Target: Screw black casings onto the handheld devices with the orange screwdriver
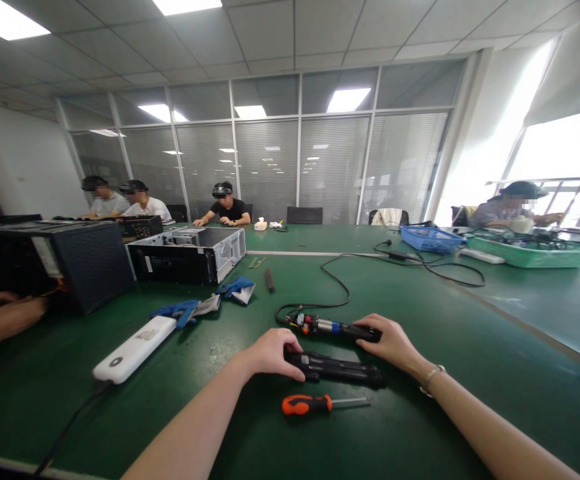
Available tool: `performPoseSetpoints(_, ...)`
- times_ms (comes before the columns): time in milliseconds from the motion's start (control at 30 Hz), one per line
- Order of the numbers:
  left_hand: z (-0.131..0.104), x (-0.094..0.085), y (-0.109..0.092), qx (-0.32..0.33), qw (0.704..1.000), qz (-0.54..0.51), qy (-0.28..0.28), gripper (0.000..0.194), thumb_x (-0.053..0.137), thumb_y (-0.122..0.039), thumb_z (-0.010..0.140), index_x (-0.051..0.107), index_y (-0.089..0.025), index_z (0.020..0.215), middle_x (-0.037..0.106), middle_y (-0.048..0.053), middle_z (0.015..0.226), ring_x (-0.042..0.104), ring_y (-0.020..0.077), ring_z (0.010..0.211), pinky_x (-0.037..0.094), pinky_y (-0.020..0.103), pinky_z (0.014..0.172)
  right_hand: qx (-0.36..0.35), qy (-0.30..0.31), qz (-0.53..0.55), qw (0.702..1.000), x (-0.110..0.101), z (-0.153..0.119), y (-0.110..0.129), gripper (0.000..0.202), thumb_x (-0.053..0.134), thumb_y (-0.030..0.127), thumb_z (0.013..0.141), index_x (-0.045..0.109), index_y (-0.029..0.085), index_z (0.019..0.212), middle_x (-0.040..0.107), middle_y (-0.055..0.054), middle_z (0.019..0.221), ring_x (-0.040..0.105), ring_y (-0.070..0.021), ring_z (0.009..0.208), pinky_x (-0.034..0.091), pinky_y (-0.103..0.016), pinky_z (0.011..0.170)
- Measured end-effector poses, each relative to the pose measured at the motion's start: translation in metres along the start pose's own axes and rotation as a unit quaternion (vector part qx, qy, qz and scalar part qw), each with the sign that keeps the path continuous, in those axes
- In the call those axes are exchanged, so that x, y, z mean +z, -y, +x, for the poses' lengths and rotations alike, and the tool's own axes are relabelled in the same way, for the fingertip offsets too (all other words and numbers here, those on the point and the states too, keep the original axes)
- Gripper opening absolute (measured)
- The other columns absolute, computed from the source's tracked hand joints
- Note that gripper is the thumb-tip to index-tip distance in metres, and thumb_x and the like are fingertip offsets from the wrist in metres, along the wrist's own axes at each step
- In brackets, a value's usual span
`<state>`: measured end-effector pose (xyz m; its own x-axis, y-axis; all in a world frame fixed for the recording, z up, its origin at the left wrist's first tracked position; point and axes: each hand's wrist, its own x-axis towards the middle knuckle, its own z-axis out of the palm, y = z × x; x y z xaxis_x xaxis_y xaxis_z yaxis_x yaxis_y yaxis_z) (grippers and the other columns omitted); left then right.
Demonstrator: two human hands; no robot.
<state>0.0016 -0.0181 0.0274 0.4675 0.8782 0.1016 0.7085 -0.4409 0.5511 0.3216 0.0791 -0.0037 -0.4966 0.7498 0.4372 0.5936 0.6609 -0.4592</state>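
Observation:
On the green table lies an opened electric screwdriver (326, 326), its motor and wiring bare at the left end and a black cord running from it. My right hand (387, 339) is closed around its dark right end. Nearer to me is a black half of its housing (343, 370), lying roughly parallel. My left hand (276, 353) grips the left end of this housing between thumb and fingers. Just in front of it rests an orange and black screwdriver (307, 404), its shaft pointing right, touched by neither hand.
At left stand a white power strip (137, 347), blue-grey gloves (185, 311) and computer cases (185, 253). A co-worker's hands (7, 313) reach in at the left edge. A blue basket (430, 238) and a green basket (535, 252) sit at back right. Several people sit around the table.

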Motion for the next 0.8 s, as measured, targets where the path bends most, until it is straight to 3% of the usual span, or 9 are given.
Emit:
performPoseSetpoints(467,-0.003,-0.005,-0.009,0.007,1.0,0.028,0.005,0.053,0.08,-0.059,0.058,0.073,-0.021,0.094,0.066,0.003,0.091,0.061,0.0227,0.086,0.045,0.027,0.071,-0.032,0.048,0.038,0.998,-0.001,-0.001,0.018,0.033,0.065,0.033,0.075,0.07,0.02,0.104,0.068,-0.007,0.103,0.063,-0.022,0.09,0.05,-0.034,0.084)
performPoseSetpoints(667,-0.001,-0.003,-0.006,0.015,0.999,0.036,0.002,0.053,0.081,-0.058,0.058,0.072,-0.02,0.094,0.068,0.003,0.09,0.062,0.0222,0.085,0.045,0.027,0.071,-0.063,-0.016,-0.028,0.998,0.0,-0.01,0.015,0.041,0.063,0.044,0.081,0.066,0.021,0.115,0.063,-0.01,0.115,0.059,-0.026,0.105,0.047,-0.041,0.094)
performPoseSetpoints(800,0.0,-0.002,-0.004,0.035,0.998,0.048,0.001,0.053,0.081,-0.058,0.058,0.073,-0.019,0.093,0.067,0.003,0.085,0.062,0.021,0.081,0.045,0.026,0.071,-0.104,-0.024,-0.03,0.994,-0.008,-0.015,0.024,0.032,0.059,0.042,0.085,0.068,0.022,0.108,0.065,-0.01,0.107,0.061,-0.0235,0.097,0.051,-0.039,0.087)
